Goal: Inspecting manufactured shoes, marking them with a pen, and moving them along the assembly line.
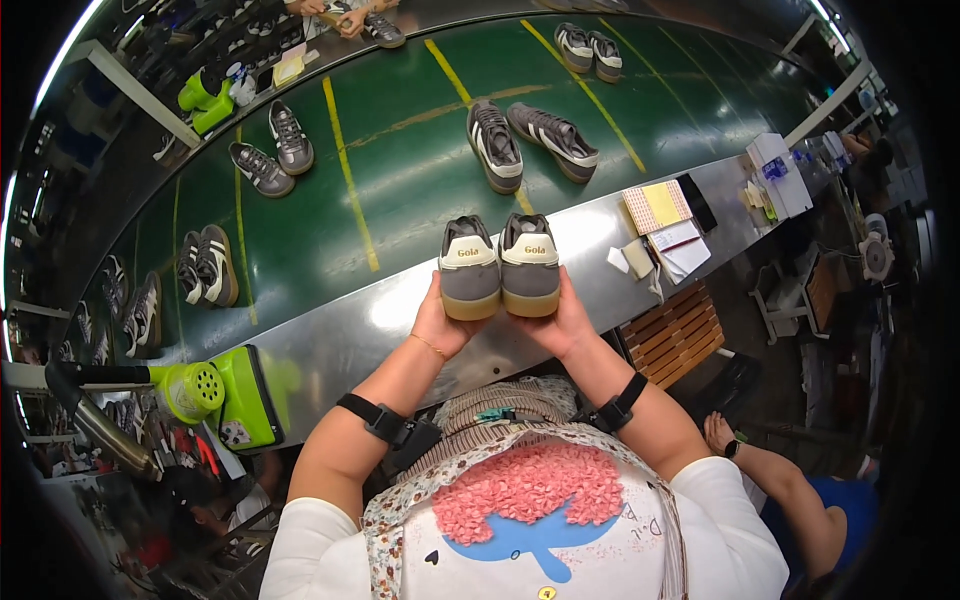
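Note:
My left hand (447, 322) grips a grey sneaker (470, 268) with a white heel patch and a tan gum sole. Its match, another grey sneaker (530, 268), is in my right hand (565, 325). Both shoes are held side by side with their heels toward me, above the steel edge of the bench. My fingers wrap round the outer sides and undersides of the soles, so the fingertips are mostly hidden. Beyond them on the green belt lies a pair of grey striped sneakers (495, 145), toes turned different ways.
The green conveyor belt (400, 150) with yellow lines carries several more sneaker pairs. A lime-green blower device (245, 395) stands at left on the steel ledge (390, 320). Notebooks and papers (665, 225) lie at right, above a wooden slatted stool (675, 335). Other people work nearby.

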Available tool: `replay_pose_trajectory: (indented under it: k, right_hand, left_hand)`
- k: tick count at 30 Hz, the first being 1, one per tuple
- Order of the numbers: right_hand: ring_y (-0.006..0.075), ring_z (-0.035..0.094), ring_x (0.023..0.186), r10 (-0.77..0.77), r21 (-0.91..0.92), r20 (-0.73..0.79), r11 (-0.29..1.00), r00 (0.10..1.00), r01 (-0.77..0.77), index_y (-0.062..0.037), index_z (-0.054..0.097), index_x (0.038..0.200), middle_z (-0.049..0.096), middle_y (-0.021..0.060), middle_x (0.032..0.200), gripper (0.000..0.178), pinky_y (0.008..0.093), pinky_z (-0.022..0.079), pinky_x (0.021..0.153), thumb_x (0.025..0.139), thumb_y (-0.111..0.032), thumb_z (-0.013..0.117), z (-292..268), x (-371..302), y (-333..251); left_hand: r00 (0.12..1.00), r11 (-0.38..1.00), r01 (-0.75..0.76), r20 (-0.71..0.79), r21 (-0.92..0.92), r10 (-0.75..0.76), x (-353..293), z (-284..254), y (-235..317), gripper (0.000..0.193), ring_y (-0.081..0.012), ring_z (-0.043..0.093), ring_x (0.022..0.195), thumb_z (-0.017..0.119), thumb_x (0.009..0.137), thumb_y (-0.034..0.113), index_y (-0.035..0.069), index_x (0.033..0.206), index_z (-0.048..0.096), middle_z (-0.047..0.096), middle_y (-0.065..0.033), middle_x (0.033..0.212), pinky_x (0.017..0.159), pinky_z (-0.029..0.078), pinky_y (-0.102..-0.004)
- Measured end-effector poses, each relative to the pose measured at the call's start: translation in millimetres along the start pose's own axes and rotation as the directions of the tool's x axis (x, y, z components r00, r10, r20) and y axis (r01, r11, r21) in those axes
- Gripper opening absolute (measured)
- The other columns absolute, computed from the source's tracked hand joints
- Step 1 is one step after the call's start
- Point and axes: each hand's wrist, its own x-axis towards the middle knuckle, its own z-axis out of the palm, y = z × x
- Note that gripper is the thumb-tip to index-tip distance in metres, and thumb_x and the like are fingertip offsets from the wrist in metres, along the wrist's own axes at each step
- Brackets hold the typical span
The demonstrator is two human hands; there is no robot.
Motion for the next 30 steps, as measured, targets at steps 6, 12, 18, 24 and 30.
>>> replay_pose_trajectory:
  k: [6, 12, 18, 24, 30]
  right_hand:
    - [0.0252, 0.045, 0.111, -0.029, 0.022, -0.024, 0.999, 0.999, 0.03, -0.0131, 0.043, 0.123, 0.046, 0.0076, 0.123, 0.048, 0.0438, 0.038, 0.094, 0.091, -0.048, 0.034, 3.7, -7.5, 11.4]
    - [0.0245, 0.043, 0.113, -0.051, -0.025, -0.023, 0.998, 0.998, 0.05, -0.0133, 0.04, 0.126, 0.044, 0.0072, 0.125, 0.05, 0.0427, 0.037, 0.094, 0.092, -0.049, 0.028, 3.4, -11.6, 12.7]
    - [0.0218, 0.044, 0.113, 0.023, -0.086, -0.041, 0.996, 0.999, -0.027, -0.0129, 0.036, 0.128, 0.042, 0.0066, 0.126, 0.051, 0.0382, 0.042, 0.09, 0.094, -0.047, 0.02, 2.1, -8.8, -8.6]
    - [0.0252, 0.042, 0.115, 0.186, -0.221, -0.029, 0.957, 0.982, -0.187, -0.0135, 0.031, 0.132, 0.04, 0.008, 0.128, 0.054, 0.0417, 0.036, 0.095, 0.093, -0.05, 0.021, -2.1, -19.5, -49.4]
    - [0.0292, 0.054, 0.1, 0.266, -0.96, -0.278, -0.052, 0.923, -0.274, -0.0064, 0.053, 0.112, 0.055, 0.0152, 0.11, 0.053, 0.0373, 0.043, 0.086, 0.09, -0.049, 0.031, -37.1, -7.1, -134.1]
  left_hand:
    - [1.0, 1.0, 0.018, 0.018, -0.024, -0.017, -4.6, -5.1, 1.2, 0.04, -0.0236, 0.047, 0.109, 0.042, 0.089, 0.041, 0.014, 0.118, 0.047, 0.05, -0.0053, 0.118, 0.095, 0.039, -0.0423]
    - [0.998, 0.992, 0.046, -0.037, 0.114, -0.042, -5.3, -13.7, 1.6, 0.049, -0.0241, 0.045, 0.112, 0.034, 0.089, 0.05, 0.016, 0.123, 0.044, 0.047, -0.0052, 0.122, 0.095, 0.037, -0.0429]
    - [0.864, 0.178, 0.181, -0.243, 0.967, 0.44, 2.6, -89.9, 22.9, 0.058, -0.029, 0.046, 0.114, 0.049, 0.087, 0.036, 0.001, 0.131, 0.034, 0.05, -0.0169, 0.12, 0.098, 0.033, -0.0361]
    - [0.699, -0.592, -0.465, 0.683, 0.658, 0.209, -13.4, 48.4, -13.3, 0.104, -0.0384, 0.027, 0.126, 0.08, 0.055, 0.037, 0.007, 0.136, 0.021, 0.02, -0.0224, 0.139, 0.101, 0.027, -0.0419]
    - [0.717, -0.593, -0.473, 0.676, 0.652, 0.172, 18.7, 84.8, -57.1, 0.099, -0.0381, 0.037, 0.116, 0.082, 0.051, 0.02, 0.009, 0.132, 0.025, 0.032, -0.0219, 0.126, 0.098, 0.033, -0.0408]
